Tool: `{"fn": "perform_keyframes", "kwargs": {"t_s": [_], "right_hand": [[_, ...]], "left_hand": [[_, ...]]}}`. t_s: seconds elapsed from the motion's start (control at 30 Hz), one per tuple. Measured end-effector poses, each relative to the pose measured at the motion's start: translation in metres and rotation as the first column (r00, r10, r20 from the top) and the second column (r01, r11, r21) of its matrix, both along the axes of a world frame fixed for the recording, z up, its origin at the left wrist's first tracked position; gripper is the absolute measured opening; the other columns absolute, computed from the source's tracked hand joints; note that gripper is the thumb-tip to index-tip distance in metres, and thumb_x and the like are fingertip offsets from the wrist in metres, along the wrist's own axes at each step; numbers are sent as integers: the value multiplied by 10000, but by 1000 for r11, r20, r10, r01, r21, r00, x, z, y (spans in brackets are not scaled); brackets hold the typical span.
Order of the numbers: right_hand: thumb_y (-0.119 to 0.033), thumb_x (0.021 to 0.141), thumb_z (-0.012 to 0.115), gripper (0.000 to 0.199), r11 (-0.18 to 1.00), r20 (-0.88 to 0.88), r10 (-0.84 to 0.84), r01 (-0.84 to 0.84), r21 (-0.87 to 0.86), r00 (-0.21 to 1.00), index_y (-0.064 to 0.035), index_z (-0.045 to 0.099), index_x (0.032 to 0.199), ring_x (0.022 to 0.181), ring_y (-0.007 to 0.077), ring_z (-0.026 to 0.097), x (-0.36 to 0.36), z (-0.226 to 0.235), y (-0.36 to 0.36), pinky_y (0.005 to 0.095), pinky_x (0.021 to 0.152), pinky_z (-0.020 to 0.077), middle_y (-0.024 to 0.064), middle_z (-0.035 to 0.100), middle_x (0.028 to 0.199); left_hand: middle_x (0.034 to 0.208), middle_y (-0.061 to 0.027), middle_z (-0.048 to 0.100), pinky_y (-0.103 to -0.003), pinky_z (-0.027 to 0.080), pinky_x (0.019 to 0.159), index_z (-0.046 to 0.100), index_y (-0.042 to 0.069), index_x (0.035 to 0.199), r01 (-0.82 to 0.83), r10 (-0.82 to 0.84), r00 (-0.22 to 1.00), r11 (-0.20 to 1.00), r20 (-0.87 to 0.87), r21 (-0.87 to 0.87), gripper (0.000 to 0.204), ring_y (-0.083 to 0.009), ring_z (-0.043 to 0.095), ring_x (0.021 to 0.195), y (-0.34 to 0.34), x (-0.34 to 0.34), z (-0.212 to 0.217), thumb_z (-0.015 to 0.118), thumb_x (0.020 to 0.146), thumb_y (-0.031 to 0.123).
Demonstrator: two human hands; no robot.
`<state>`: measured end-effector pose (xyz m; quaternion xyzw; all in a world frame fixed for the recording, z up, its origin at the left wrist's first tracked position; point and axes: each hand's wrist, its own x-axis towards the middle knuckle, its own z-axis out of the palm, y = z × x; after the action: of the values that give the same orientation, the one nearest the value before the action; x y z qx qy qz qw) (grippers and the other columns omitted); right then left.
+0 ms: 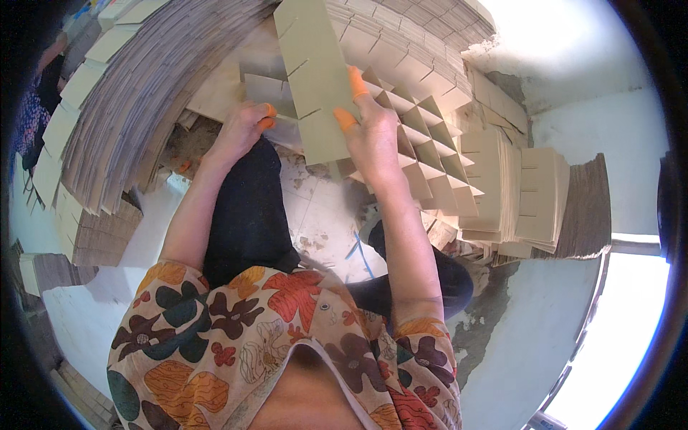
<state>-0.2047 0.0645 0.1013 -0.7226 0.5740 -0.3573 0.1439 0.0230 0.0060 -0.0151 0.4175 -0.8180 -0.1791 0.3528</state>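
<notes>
My right hand (375, 136) grips the right edge of a tall slotted cardboard strip (314, 79), its thumb on the near face. Orange finger covers show on both hands. My left hand (245, 130) is closed, thumb and finger pinched at the edge of a lower cardboard strip (271, 92). That strip runs behind the tall one, which hides where they meet. Right beside my right hand stands a cardboard divider grid (430, 147) of crossed strips with several open cells.
Long stacks of cardboard strips (136, 93) curve along the left, and more slotted strips (401, 46) stand behind the grid. Bundled strips (534, 190) rest at the right by a pale wall (588, 129). A blue strap (364, 254) lies on the floor. Another person's patterned clothing (32, 115) shows far left.
</notes>
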Motion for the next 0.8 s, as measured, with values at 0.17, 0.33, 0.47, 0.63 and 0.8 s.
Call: {"fn": "perform_keyframes", "kwargs": {"t_s": [0.17,0.33,0.47,0.63,0.8], "right_hand": [[39,771,650,513,1000,-16,17,-18,-17,1000,63,491,1258,652,278,618,12,-11,-12,315,633,496,264,632,924],[99,692,542,367,998,-9,55,-55,-23,998,78,562,1058,714,428,607,17,1,-16,461,627,481,299,583,743],[86,681,543,515,996,-36,71,-73,-50,997,70,513,1195,716,429,606,19,-10,-20,470,630,481,293,584,739],[96,747,550,282,1000,-69,13,-13,1,998,74,586,1026,731,405,617,28,-1,-16,378,641,490,287,598,822],[61,756,591,234,999,-38,45,-45,-7,998,74,593,990,681,390,621,26,-7,-11,387,605,484,286,588,739]], "left_hand": [[784,-148,631,-391,498,663,626,1,858,5,-5,1000,1000,-26,-6,197,-331,610,757,-1,-1,0,716,685,-29],[787,-152,630,-393,497,655,628,7,851,-31,31,999,1000,22,-2,191,-328,610,757,-2,-1,1,716,686,-31],[785,-150,629,-395,492,647,629,8,854,-11,11,1000,1000,-15,1,188,-326,610,759,-4,-1,-1,717,690,-23],[760,-148,616,-388,484,649,630,8,848,-26,26,1000,999,-5,-33,178,-317,603,756,-5,-1,-4,716,692,-9],[695,-160,558,-416,459,627,625,37,824,41,-38,995,999,-88,28,125,-343,566,700,-2,-3,5,682,715,16]]}}
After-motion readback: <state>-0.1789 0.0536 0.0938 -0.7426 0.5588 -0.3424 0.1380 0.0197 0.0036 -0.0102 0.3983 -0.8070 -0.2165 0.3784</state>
